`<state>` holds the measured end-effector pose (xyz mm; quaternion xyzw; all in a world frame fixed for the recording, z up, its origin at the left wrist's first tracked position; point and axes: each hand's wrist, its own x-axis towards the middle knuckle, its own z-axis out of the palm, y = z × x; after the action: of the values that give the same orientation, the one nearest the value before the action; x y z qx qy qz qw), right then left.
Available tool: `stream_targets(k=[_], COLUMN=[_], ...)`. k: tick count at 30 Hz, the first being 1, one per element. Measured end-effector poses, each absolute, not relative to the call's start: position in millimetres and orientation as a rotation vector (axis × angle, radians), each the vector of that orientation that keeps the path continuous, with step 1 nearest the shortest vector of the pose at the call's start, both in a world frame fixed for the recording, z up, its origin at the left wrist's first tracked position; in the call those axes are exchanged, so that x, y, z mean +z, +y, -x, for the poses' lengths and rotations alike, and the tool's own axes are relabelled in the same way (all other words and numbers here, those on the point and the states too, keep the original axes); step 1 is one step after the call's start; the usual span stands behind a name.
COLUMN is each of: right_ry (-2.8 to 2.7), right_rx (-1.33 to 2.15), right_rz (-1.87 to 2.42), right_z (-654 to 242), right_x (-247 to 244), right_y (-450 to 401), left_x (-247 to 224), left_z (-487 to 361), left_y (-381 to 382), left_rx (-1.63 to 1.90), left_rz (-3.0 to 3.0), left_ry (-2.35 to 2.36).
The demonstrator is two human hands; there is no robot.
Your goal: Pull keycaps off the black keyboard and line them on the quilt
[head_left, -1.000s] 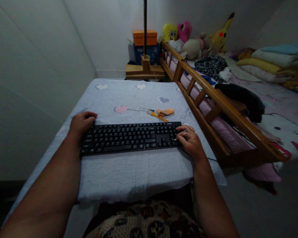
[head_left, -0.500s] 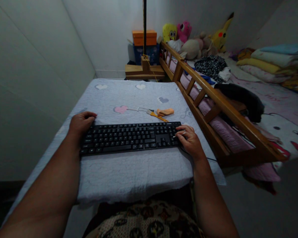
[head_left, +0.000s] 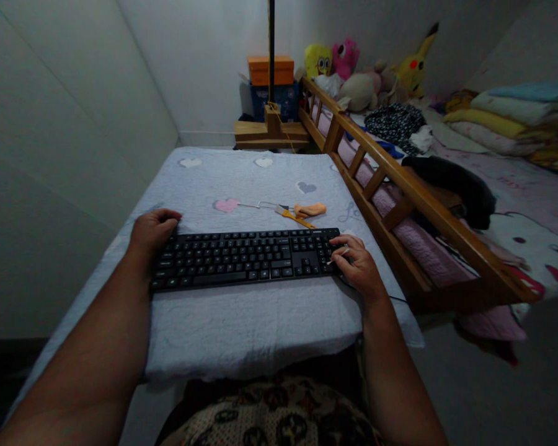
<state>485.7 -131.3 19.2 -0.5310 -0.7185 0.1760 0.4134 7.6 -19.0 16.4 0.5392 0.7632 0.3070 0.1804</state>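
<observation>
A black keyboard (head_left: 232, 259) lies on the cloth-covered table (head_left: 255, 322), its right end under my right hand (head_left: 353, 263). Pinched in that hand is a thin white cotton swab (head_left: 330, 262), its tip at the number keys. My left hand (head_left: 153, 235) grips the keyboard's left end, the thumb along its top corner. Behind the keyboard lie a small yellow-handled brush (head_left: 295, 218), an orange cloth (head_left: 310, 210) and a thin metal wire tool (head_left: 248, 205).
A wooden bed rail (head_left: 400, 179) runs along the table's right side, with bedding and plush toys (head_left: 358, 91) beyond it. At the back stand an orange box (head_left: 270, 70) and a pole on a wooden base (head_left: 251, 132). A cable leaves the keyboard at the right.
The swab's tip has moved slightly down and to the right over the keys, with my right hand shifting a little. My left hand has hardly moved.
</observation>
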Motion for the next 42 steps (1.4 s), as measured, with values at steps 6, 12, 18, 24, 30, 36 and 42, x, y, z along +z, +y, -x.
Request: stream_targets(k=[6,12,18,24,30,36,42], right_ry=[-1.785,-1.754,-1.742,-1.788,-1.803,-1.820,-1.801], right_rx=[0.432,0.406,0.415,0.428,0.422,0.422,0.410], right_rz=[1.363,1.377,1.379,1.349,1.340,1.323,1.357], right_z=[-489.6,-492.2,-489.2,-485.1,-484.8,-483.5,-487.3], right_x=[17.9,15.7,17.6,20.5,18.8,18.7,18.2], right_y=[-131.9,-131.6,-132.3,-132.4,-131.6,-132.2,-131.7], left_x=[12.9,9.2,11.7,15.5,16.6,18.0,13.1], left_z=[-5.0,-1.8,-4.2,-6.5,-6.9,-8.2,-4.1], left_y=[-18.0,-16.6,-17.4,-18.1,-17.1,-18.2,-16.6], left_rx=[0.854,0.883,0.886,0.871,0.873,0.857,0.860], left_rz=[-1.536,-1.547,-1.526,-1.535,-1.541,-1.520,-1.535], left_ry=[2.154,2.139,2.138,2.145,2.151,2.167,2.150])
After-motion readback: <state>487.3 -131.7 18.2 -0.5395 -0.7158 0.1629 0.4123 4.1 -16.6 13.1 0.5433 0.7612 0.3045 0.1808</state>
